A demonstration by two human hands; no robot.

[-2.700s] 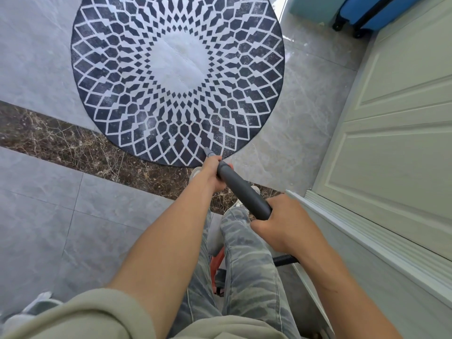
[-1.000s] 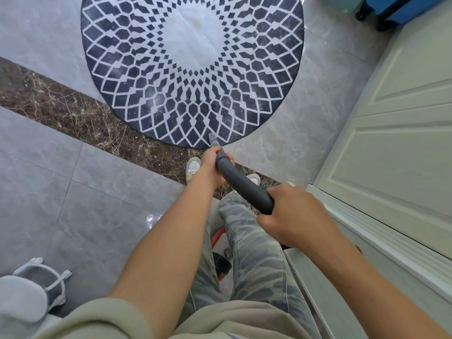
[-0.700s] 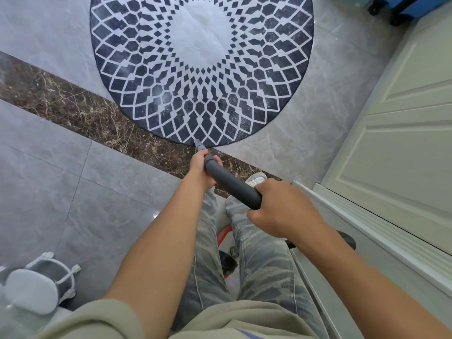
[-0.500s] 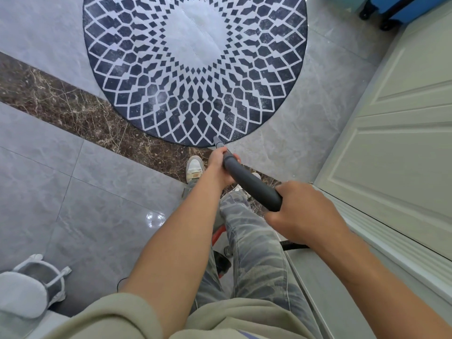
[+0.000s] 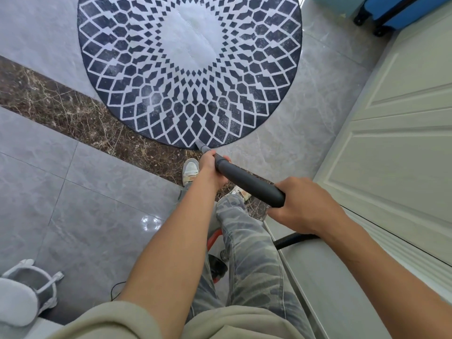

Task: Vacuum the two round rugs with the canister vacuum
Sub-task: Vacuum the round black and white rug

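A round navy-and-white patterned rug point(image 5: 190, 69) lies on the grey tile floor ahead of me. I hold the dark grey vacuum wand point(image 5: 247, 183) in both hands. My left hand point(image 5: 210, 168) grips its lower end near the grey nozzle point(image 5: 201, 146), whose tip touches the rug's near edge. My right hand point(image 5: 303, 206) grips the wand's upper end. The black ribbed hose point(image 5: 293, 239) runs off behind my right wrist. An orange part of the canister vacuum point(image 5: 215, 263) shows between my legs. Only one rug is in view.
A cream panelled door point(image 5: 396, 133) and its frame stand close on the right. A blue suitcase point(image 5: 396, 11) sits at the top right. A grey and white bin-like object point(image 5: 24, 292) stands at the lower left. A brown marble strip point(image 5: 61, 106) crosses the floor.
The nozzle has swept left and back right along the rug's near edge. Both hands keep the same grip on the wand.
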